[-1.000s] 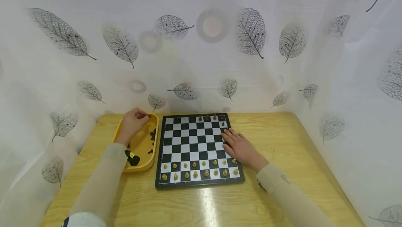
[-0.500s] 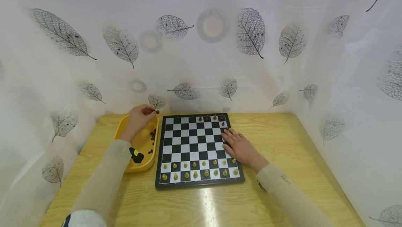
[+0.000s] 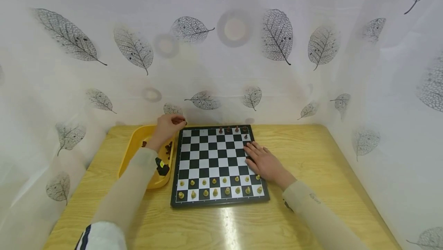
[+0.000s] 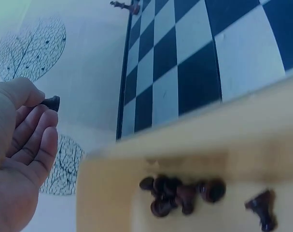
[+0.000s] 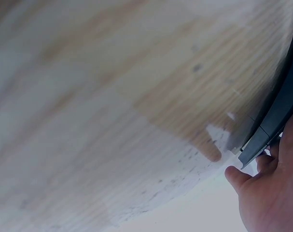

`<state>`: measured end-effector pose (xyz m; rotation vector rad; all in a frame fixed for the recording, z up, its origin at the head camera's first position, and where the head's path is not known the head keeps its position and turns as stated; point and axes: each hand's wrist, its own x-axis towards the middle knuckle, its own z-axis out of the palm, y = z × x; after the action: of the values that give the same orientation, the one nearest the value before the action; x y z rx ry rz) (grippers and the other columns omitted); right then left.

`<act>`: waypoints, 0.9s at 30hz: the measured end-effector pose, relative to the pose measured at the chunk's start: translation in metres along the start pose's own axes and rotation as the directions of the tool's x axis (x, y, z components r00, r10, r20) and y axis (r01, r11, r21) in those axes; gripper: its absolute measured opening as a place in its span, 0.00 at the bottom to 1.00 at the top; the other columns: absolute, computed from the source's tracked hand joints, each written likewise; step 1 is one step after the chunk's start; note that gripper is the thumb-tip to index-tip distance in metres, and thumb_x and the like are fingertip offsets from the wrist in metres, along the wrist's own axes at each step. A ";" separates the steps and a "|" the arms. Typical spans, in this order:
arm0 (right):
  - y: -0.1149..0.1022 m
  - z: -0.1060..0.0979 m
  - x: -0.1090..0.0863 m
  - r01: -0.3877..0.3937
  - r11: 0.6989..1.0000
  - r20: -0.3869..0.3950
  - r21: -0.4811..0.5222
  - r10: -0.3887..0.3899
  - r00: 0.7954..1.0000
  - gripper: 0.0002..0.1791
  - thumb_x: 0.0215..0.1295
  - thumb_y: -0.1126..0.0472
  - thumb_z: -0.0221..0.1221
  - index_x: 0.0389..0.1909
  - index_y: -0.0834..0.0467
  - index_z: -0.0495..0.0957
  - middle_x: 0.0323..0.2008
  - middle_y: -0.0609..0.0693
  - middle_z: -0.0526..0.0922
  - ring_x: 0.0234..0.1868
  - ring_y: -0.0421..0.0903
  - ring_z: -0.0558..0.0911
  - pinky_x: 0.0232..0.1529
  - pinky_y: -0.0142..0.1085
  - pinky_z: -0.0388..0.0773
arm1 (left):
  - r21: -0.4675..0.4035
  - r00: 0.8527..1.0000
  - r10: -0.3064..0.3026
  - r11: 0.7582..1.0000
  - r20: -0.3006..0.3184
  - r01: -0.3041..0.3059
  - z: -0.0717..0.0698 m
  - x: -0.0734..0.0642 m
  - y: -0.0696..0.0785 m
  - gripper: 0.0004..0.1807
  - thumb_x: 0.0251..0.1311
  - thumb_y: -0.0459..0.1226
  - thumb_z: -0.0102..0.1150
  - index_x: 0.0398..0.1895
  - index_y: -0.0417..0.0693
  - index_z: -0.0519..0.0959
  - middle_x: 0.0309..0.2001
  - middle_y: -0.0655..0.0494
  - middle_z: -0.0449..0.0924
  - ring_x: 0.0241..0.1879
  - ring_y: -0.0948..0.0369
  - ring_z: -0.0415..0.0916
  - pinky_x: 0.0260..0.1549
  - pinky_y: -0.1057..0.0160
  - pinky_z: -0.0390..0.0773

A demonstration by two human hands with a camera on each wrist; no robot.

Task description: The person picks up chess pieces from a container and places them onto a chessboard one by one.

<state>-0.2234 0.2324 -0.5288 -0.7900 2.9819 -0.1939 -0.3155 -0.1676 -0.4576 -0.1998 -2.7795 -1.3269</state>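
Observation:
My left hand point(image 3: 166, 130) pinches a small dark chess piece point(image 4: 52, 103) between thumb and fingers, beyond the far left corner of the chessboard point(image 3: 208, 153). The piece's kind is too small to make out. Flat on the board's right edge rests my right hand point(image 3: 267, 164), its fingers extended and holding nothing. Pale yellow chess pieces point(image 3: 227, 190) fill two rows on the near side. Several dark chess pieces point(image 3: 237, 129) stand in the far row's right half, with one dark pawn point(image 3: 245, 137) in front of them.
Left of the board sits a yellow tray point(image 3: 129, 157), partly covered by my left forearm, with several loose dark pieces point(image 4: 186, 195) lying in it. A wooden table point(image 3: 294, 142) supports everything. A leaf-patterned white curtain point(image 3: 221, 69) hangs behind and along both sides.
My left hand has moved right, out from over the tray toward the board's far left corner, carrying the dark chess piece. The right hand stays in place.

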 end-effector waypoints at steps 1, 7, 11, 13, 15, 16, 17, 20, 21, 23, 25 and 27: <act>0.000 0.000 0.000 -0.001 1.000 0.001 0.001 0.001 1.000 0.35 0.85 0.40 0.40 0.82 0.54 0.60 0.83 0.55 0.60 0.84 0.59 0.56 0.79 0.61 0.61 | 0.001 1.000 0.003 1.000 0.003 -0.003 0.002 0.001 0.002 0.18 0.72 0.39 0.63 0.59 0.37 0.84 0.51 0.41 0.85 0.48 0.48 0.80 0.52 0.51 0.84; 0.000 0.001 0.000 -0.001 1.000 -0.008 0.005 0.001 1.000 0.35 0.85 0.40 0.41 0.82 0.55 0.61 0.83 0.55 0.60 0.84 0.59 0.56 0.78 0.62 0.61 | 0.031 0.999 0.049 0.998 0.005 -0.049 0.016 0.007 0.011 0.14 0.71 0.38 0.64 0.53 0.39 0.85 0.48 0.41 0.87 0.47 0.47 0.82 0.49 0.50 0.86; 0.001 0.002 0.000 0.003 1.000 -0.017 0.001 -0.003 1.000 0.35 0.84 0.40 0.41 0.82 0.55 0.61 0.82 0.55 0.61 0.84 0.59 0.56 0.78 0.61 0.61 | 0.024 0.997 0.073 0.997 0.017 -0.073 0.025 0.012 0.015 0.13 0.70 0.37 0.65 0.52 0.38 0.86 0.48 0.41 0.88 0.48 0.47 0.83 0.50 0.49 0.86; 0.001 0.002 0.000 0.005 1.000 -0.023 0.000 -0.005 1.000 0.35 0.84 0.41 0.42 0.81 0.56 0.62 0.82 0.56 0.62 0.84 0.60 0.57 0.78 0.62 0.62 | 0.027 0.996 0.082 0.996 0.026 -0.083 0.029 0.014 0.017 0.14 0.70 0.36 0.65 0.52 0.37 0.85 0.49 0.40 0.88 0.49 0.46 0.84 0.51 0.49 0.86; 0.001 0.002 0.001 0.002 1.000 -0.021 0.001 -0.002 1.000 0.35 0.84 0.41 0.42 0.82 0.55 0.61 0.82 0.56 0.61 0.84 0.60 0.57 0.78 0.62 0.62 | 0.027 0.996 0.081 0.996 0.035 -0.082 0.033 0.015 0.019 0.14 0.70 0.36 0.65 0.53 0.37 0.85 0.50 0.40 0.87 0.49 0.45 0.84 0.52 0.48 0.85; 0.001 0.002 0.001 -0.001 1.000 -0.017 0.002 0.001 1.000 0.35 0.84 0.40 0.41 0.82 0.55 0.61 0.82 0.55 0.61 0.84 0.59 0.56 0.78 0.62 0.61 | 0.038 0.996 0.084 0.996 0.039 -0.086 0.035 0.015 0.021 0.14 0.70 0.36 0.65 0.53 0.37 0.85 0.50 0.40 0.87 0.49 0.45 0.84 0.52 0.48 0.85; 0.001 0.002 0.001 -0.005 1.000 -0.011 0.004 0.005 1.000 0.35 0.84 0.40 0.41 0.82 0.54 0.61 0.82 0.55 0.60 0.84 0.59 0.56 0.79 0.62 0.61 | 0.041 0.996 0.083 0.996 0.042 -0.085 0.037 0.015 0.022 0.14 0.70 0.36 0.65 0.53 0.37 0.85 0.50 0.39 0.87 0.50 0.45 0.84 0.53 0.48 0.85; 0.001 0.002 0.001 -0.011 1.000 0.003 0.011 0.011 1.000 0.35 0.85 0.39 0.40 0.83 0.53 0.59 0.83 0.54 0.59 0.85 0.58 0.54 0.79 0.61 0.60 | 0.054 0.996 0.077 0.995 0.053 -0.080 0.043 0.016 0.026 0.14 0.70 0.36 0.64 0.53 0.37 0.85 0.50 0.40 0.87 0.49 0.46 0.84 0.53 0.49 0.85; 0.001 0.002 0.001 -0.014 1.000 0.008 0.011 0.014 1.000 0.35 0.85 0.39 0.39 0.83 0.53 0.59 0.83 0.53 0.58 0.85 0.57 0.54 0.80 0.60 0.59 | 0.054 0.996 0.075 0.995 0.056 -0.078 0.045 0.016 0.028 0.14 0.70 0.36 0.64 0.53 0.37 0.85 0.49 0.40 0.87 0.49 0.46 0.84 0.52 0.49 0.85; 0.001 0.003 0.001 -0.011 1.000 0.005 0.012 0.011 1.000 0.35 0.85 0.39 0.39 0.83 0.53 0.59 0.83 0.53 0.59 0.85 0.57 0.54 0.80 0.60 0.59 | 0.046 0.996 0.067 0.996 0.062 -0.070 0.049 0.016 0.030 0.14 0.70 0.37 0.64 0.53 0.38 0.86 0.49 0.41 0.87 0.48 0.47 0.83 0.51 0.50 0.85; 0.001 0.004 0.001 -0.010 1.000 0.000 0.009 0.010 1.000 0.35 0.85 0.39 0.39 0.83 0.53 0.59 0.83 0.53 0.59 0.85 0.57 0.54 0.80 0.60 0.60 | 0.044 0.996 0.059 0.997 0.065 -0.062 0.053 0.017 0.031 0.14 0.70 0.37 0.64 0.52 0.39 0.86 0.48 0.42 0.88 0.48 0.48 0.84 0.50 0.50 0.86; 0.001 0.005 0.002 -0.008 1.000 -0.007 0.010 0.008 1.000 0.35 0.85 0.39 0.39 0.83 0.53 0.59 0.83 0.54 0.59 0.85 0.58 0.55 0.80 0.60 0.60 | 0.034 0.996 0.039 0.999 0.075 -0.042 0.056 0.018 0.032 0.13 0.70 0.37 0.64 0.52 0.40 0.86 0.49 0.43 0.87 0.47 0.49 0.83 0.50 0.51 0.86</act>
<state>-0.2251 0.2322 -0.5344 -0.7781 2.9878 -0.2117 -0.3281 -0.1024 -0.4670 -0.3083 -2.8411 -1.2857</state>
